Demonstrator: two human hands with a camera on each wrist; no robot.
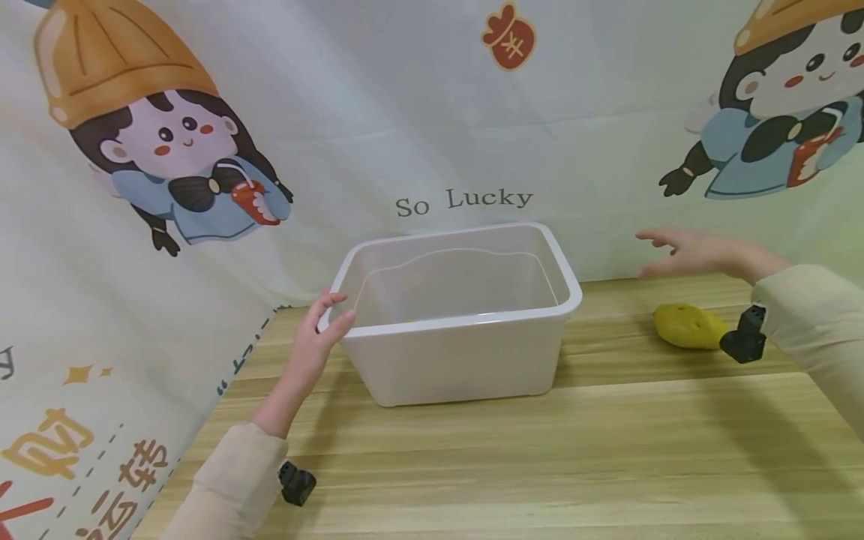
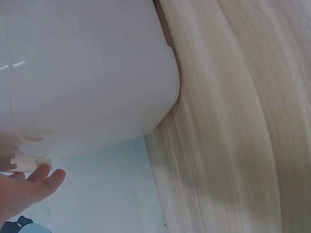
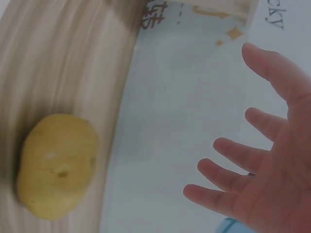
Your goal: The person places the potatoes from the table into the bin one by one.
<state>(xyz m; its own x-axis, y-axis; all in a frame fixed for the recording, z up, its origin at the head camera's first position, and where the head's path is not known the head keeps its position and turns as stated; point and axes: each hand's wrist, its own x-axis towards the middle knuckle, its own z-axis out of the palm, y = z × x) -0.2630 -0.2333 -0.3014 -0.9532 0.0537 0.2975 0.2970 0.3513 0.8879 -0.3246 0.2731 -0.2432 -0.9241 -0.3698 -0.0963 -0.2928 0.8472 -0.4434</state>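
A white plastic bin [image 1: 459, 364] stands upright on the wooden table, its open top facing up. At its left front corner my left hand [image 1: 322, 322] holds the rim, thumb over the edge; some of its fingers [image 2: 51, 180] show beside the bin's outer wall in the left wrist view. My right hand [image 1: 698, 253] is in the air right of the bin, fingers spread and nothing in them. Lower down lies a lumpy yellow potato [image 1: 687, 326], with small pits on its skin in the right wrist view. Most of the bin's floor is hidden behind its front wall.
Behind the bin hangs a pale printed cloth [image 1: 418, 97], which also runs down the table's left side. The wooden table top [image 1: 472, 465] stretches in front of the bin and to its right. A small black device [image 1: 745, 335] sits at the right wrist, overlapping the potato's end.
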